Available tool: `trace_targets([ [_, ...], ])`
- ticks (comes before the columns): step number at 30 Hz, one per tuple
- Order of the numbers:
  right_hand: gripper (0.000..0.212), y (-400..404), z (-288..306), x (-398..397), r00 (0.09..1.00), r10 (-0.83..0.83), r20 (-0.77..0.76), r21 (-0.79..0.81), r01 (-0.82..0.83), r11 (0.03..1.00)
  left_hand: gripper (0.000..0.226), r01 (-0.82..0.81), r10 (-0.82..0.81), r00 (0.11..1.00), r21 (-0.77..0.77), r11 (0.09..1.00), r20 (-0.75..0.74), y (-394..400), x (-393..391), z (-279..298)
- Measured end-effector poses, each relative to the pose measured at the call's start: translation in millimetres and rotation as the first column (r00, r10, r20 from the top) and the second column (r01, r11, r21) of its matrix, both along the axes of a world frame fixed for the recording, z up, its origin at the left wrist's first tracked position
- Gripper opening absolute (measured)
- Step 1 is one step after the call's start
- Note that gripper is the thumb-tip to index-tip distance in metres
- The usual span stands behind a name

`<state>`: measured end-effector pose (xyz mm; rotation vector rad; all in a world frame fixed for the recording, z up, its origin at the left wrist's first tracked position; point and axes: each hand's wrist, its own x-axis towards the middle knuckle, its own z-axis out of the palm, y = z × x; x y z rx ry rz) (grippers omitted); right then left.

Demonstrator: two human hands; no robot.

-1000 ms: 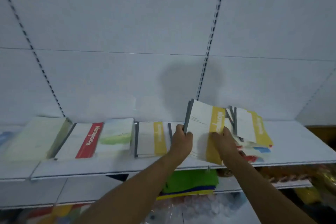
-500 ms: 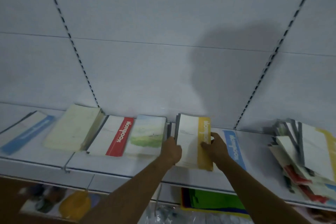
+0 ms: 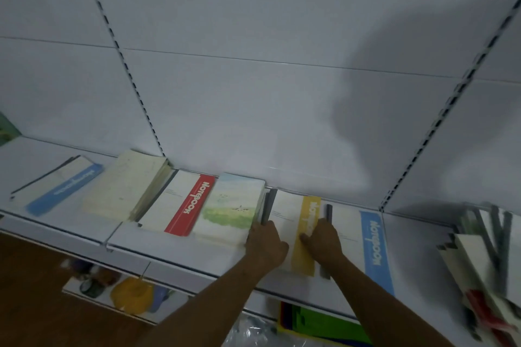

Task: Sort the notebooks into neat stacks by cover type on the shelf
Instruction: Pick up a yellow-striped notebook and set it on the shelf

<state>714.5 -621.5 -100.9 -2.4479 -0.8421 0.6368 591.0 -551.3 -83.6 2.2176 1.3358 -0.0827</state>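
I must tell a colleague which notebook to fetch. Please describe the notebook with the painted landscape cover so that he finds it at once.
On the white shelf, look near the middle of the row of notebooks lying flat. The landscape notebook lies between the red-band notebook and the yellow-band notebook under both hands. Only its cover shows a painted green field and pale sky, without a coloured band.

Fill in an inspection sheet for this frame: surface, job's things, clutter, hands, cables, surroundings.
Surface: white shelf, notebooks lying in a row.
Job's things: blue notebook, cream stack, red notebook, landscape notebook, yellow notebook, second blue notebook.
Clutter: unsorted pile at right, leaning untidily.
Hands: left hand and right hand both on the yellow notebook; grip unclear.
Cables: nothing seen.
Surroundings: white back panel with slotted uprights; lower shelf holds blurred goods.
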Motion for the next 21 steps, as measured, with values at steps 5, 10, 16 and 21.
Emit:
trace_targets([
  [5,0.063,2,0,-6,1.0,0.019,0.02,-0.021,-0.019,1.0,0.047,0.064,-0.057,0.996,0.1,0.993,-0.071,-5,7,1],
  [10,0.059,5,2,-1,0.996,0.074,0.046,-0.122,-0.068,0.99,0.049,0.076,-0.071,0.996,0.079,0.994,-0.059,-4,3,0],
  [16,0.037,15,12,-5,0.963,0.092,0.253,-0.082,-0.074,0.994,0.033,-0.084,0.069,0.973,0.062,0.994,0.221,-6,-14,13],
  [21,0.029,62,25,-36,0.954,0.189,0.232,0.191,-0.236,0.953,0.025,-0.309,0.287,0.909,0.025,0.951,0.304,9,-56,37],
])
